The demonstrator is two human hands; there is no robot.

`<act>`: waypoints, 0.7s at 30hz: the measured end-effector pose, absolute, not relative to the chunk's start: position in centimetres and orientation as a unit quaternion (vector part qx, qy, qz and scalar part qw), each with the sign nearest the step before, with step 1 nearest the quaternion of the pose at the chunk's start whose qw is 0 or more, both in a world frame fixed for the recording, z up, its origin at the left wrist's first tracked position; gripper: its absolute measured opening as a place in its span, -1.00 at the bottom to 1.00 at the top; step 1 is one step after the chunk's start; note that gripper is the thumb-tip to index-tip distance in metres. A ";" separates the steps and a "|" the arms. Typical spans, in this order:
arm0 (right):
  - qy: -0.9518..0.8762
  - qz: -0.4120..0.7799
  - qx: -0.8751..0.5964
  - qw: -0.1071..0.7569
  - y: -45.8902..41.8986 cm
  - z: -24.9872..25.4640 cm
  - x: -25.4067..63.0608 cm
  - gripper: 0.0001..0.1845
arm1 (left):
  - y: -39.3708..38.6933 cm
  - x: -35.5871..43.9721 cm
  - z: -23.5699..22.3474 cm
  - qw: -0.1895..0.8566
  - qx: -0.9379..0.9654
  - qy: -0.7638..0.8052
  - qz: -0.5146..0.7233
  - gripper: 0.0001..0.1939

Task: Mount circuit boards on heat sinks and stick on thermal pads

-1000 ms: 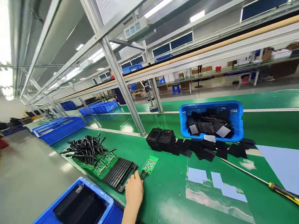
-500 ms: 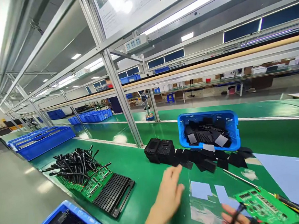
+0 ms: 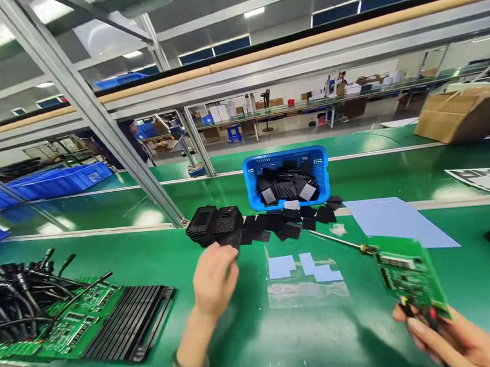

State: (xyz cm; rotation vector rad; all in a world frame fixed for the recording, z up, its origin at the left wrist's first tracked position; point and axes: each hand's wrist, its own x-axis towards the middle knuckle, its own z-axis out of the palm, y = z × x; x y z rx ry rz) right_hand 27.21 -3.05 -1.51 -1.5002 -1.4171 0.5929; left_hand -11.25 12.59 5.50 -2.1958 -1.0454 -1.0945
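My right hand (image 3: 446,338) at the lower right grips a green circuit board (image 3: 409,275) by its wired end and holds it tilted above the green bench (image 3: 257,341). My left hand (image 3: 213,276) hovers at the centre with fingers loosely curled and nothing in them, just in front of two black plastic housings (image 3: 215,225). Flat black pads (image 3: 288,225) lie scattered beside the housings. Behind them stands a blue basket (image 3: 287,174) with more pads.
Black ribbed heatsinks (image 3: 131,322) lie on several green boards (image 3: 69,327) with a heap of black cables (image 3: 19,286) at left. Pale blue sheets (image 3: 394,222), a clear bag (image 3: 306,292) and a screwdriver (image 3: 338,243) lie mid-bench. A slanted metal post (image 3: 96,127) rises behind.
My view swung right. My left hand moved from the heatsinks across toward the black housings. My right hand came into view and lifted the green board higher, tilting it upright.
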 end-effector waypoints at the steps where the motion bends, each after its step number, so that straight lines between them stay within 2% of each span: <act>1: -0.621 0.203 -0.615 0.442 -2.9 -1.0 27.2 -0.60 | 10.2 -9.8 4.9 0.231 -0.820 -0.345 -0.395 -0.80; 4: -0.724 0.069 -0.586 0.358 -2.1 0.1 26.7 -0.49 | 4.0 -4.9 2.1 0.176 -0.884 -0.226 -0.370 -0.73; 7: -0.772 0.003 -0.549 0.321 -1.4 0.5 25.6 -0.41 | 0.6 -1.2 -0.8 0.138 -0.887 -0.200 -0.394 -0.75; 11: -0.815 0.003 -0.501 0.292 -0.9 -0.1 23.7 -0.29 | -0.5 -0.4 -1.6 0.068 -0.883 -0.234 -0.401 -0.81; 13: -0.832 0.024 -0.478 0.279 -0.8 -0.4 22.7 -0.27 | -0.5 -1.0 -0.7 0.068 -0.877 -0.274 -0.390 -0.75; 17: -0.848 0.036 -0.448 0.283 -0.7 -0.6 20.9 -0.33 | 0.1 -1.3 0.8 0.050 -0.914 -0.334 -0.225 -0.28; 18: -0.846 0.032 -0.445 0.292 -0.6 -0.7 20.6 -0.38 | 0.2 -1.1 0.8 0.032 -0.921 -0.339 -0.189 -0.25; 21: -0.839 0.020 -0.439 0.321 -0.5 -0.9 20.0 -0.63 | 0.5 -0.7 0.1 -0.027 -0.918 -0.366 -0.153 -0.35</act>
